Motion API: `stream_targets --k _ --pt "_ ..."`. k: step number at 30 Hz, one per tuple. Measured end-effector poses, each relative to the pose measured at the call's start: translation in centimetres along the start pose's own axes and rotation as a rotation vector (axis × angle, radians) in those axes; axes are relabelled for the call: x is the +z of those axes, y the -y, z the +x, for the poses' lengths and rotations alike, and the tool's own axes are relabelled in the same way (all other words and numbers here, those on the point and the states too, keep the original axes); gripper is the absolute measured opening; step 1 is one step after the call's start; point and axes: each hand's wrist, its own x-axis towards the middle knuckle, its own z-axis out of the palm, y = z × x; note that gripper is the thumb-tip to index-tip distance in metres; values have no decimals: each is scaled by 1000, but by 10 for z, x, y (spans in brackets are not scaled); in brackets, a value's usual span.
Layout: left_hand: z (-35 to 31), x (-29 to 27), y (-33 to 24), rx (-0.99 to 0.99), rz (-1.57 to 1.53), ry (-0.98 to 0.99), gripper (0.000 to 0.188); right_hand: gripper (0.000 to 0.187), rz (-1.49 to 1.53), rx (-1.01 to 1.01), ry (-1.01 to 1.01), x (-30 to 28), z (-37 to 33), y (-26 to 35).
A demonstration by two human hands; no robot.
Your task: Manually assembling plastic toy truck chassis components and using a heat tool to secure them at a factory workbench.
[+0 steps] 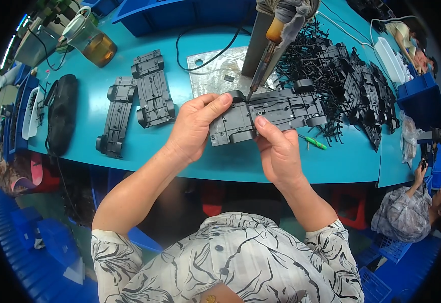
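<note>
Two grey chassis plates [138, 98] lie side by side on the teal table [190, 161], left of centre — the left one [115, 117] lower, the right one [152, 89] higher. A black pouch [62, 112] lies further left. A jar of amber liquid [93, 43] stands at upper left. A heap of black plastic parts [352, 81] fills the upper right, with a white tray [389, 59] beyond it. A green screwdriver [314, 142] lies right of centre, near the table's front edge. Blue bins [170, 12] line the top — another person [407, 212] sits at lower right.
</note>
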Motion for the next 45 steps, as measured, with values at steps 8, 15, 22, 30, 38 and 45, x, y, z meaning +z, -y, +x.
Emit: stream_targets --k 8,15,22,30,38,45 --pt "-1 2 -2 0 2 2 29 23 6 9 1 1 -1 0" --pt "-2 4 -5 -20 -16 1 33 14 15 16 -30 7 -2 3" --pt "0 3 -4 -19 -6 0 32 14 7 2 -33 6 -2 1" --pt "2 -5 -1 88 134 33 25 32 137 73 101 -10 -1 2" --pt "5 -9 -2 109 147 6 26 36 108 104 59 -14 3 -7" --pt "7 -9 2 78 112 -37 26 39 120 103 30 -11 5 -8"
